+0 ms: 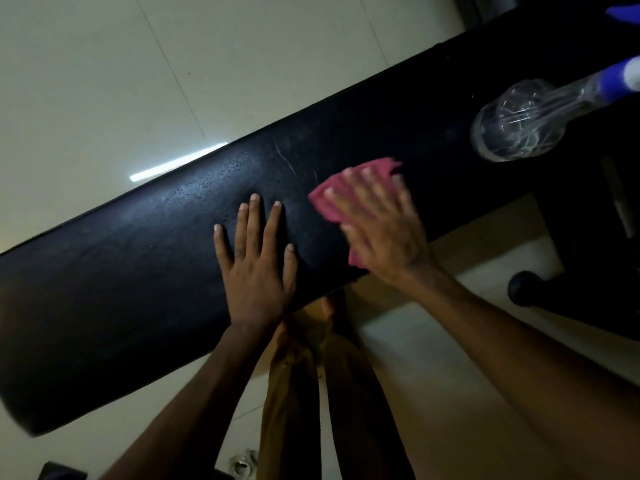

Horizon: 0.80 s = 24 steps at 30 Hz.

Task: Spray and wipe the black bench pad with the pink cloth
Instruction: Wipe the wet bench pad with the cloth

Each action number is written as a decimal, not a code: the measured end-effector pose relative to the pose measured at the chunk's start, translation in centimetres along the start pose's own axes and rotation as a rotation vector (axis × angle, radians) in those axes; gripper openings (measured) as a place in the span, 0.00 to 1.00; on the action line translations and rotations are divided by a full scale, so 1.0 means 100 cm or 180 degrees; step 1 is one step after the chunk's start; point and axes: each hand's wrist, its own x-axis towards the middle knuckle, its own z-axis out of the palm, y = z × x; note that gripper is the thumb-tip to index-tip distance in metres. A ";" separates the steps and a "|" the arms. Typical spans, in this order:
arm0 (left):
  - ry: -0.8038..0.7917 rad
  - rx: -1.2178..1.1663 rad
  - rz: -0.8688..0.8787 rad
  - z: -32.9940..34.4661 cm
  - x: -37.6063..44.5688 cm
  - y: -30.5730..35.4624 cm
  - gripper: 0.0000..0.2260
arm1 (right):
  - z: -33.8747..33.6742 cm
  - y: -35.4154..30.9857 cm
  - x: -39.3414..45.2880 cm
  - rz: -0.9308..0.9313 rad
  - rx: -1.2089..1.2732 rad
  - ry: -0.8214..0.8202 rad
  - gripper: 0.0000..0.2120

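Flat and spread, the right hand pressed the crumpled pink cloth down on the long black padded bench surface. It was a palm-down press with the fingers wide over the fabric, not a closed grip. The left hand lay just beside it, also open and flat, holding nothing, and seemed only to steady the person against the surface.

The pad ran diagonally across the view, from the lower left to the upper right, over a pale tiled floor. The cloth sat near the middle of its length, toward the near edge. The right hand and the cloth were blurred, so I judge that a wiping stroke was under way.

On progress: small droplets showed on the pad to the left of the cloth, near the far edge, so the spraying looks done at least there. Those drops were not yet wiped. A long part of the pad toward the lower left looked dull and dry, and I cannot tell if it was cleaned or untouched. I would say the task was about in the middle.

A clear plastic spray bottle with a blue head lay on its side on the pad, well apart from the hands, toward the upper right end. The pad showed a thin pale scratch near the cloth.
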 end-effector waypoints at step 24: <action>-0.0061 -0.0020 -0.0024 -0.004 -0.001 -0.002 0.28 | 0.015 -0.063 -0.033 0.2522 0.1542 0.0593 0.26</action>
